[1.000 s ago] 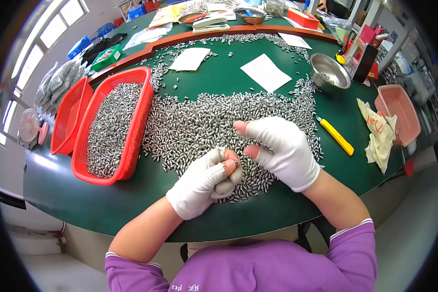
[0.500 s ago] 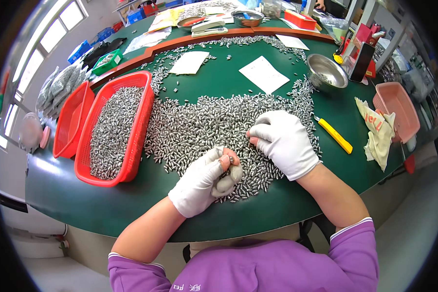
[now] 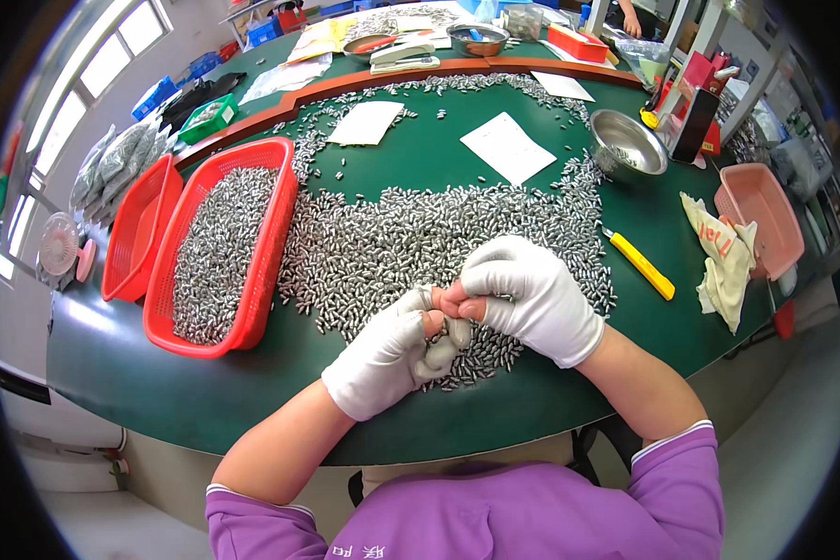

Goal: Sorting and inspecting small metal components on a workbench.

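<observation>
**Hands meet over the heap of metal pieces**

We see the left hand (image 3: 389, 359) and right hand (image 3: 529, 294), both in white gloves with bare fingertips, touching at the near edge of the heap of small metal pieces (image 3: 411, 243) on the green table (image 3: 121, 345). Their fingertips are pressed together, pinching one piece (image 3: 424, 299) between them. A red basket (image 3: 261, 261) full of pieces sits to the left, a yellow knife (image 3: 642, 266) to the right.

left hand (image 3: 387, 355) gloved, fingers curled, right hand (image 3: 530, 297) gloved, bare fingertips meeting the left's
</observation>
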Available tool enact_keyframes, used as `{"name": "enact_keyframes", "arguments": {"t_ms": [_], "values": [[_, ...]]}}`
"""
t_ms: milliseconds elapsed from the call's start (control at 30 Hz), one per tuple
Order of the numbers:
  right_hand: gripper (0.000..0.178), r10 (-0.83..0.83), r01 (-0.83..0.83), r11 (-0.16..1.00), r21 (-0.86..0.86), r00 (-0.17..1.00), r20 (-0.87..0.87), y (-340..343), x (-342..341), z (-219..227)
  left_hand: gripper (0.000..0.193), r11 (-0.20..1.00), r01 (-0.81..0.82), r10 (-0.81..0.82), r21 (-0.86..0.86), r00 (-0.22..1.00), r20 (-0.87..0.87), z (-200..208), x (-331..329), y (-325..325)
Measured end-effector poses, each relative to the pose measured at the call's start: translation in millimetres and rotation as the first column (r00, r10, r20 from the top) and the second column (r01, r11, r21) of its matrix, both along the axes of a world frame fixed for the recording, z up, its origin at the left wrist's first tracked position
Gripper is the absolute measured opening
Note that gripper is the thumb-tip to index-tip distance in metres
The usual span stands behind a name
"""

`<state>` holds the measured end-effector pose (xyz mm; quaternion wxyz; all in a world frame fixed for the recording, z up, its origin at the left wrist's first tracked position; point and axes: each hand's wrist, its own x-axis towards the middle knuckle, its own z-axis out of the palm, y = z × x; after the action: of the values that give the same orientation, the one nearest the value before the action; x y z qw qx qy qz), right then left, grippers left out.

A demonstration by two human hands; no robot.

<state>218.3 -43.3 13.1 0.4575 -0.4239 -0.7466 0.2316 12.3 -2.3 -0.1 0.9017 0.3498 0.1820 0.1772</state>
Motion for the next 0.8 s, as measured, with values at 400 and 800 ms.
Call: {"name": "enact_keyframes", "arguments": {"t_ms": [400,800], "values": [[0.035,0.257,-0.262,0.961,-0.087,0.964,-0.071,6,1,-2,0.029,0.999,0.024,-0.024,0.036,0.999,-0.024,5,0,-4],[0.019,-0.31,0.29,0.948,0.13,0.759,0.573,12,20,-13,0.025,0.996,-0.073,0.076,0.052,0.996,-0.055,1,1,-5]]}}
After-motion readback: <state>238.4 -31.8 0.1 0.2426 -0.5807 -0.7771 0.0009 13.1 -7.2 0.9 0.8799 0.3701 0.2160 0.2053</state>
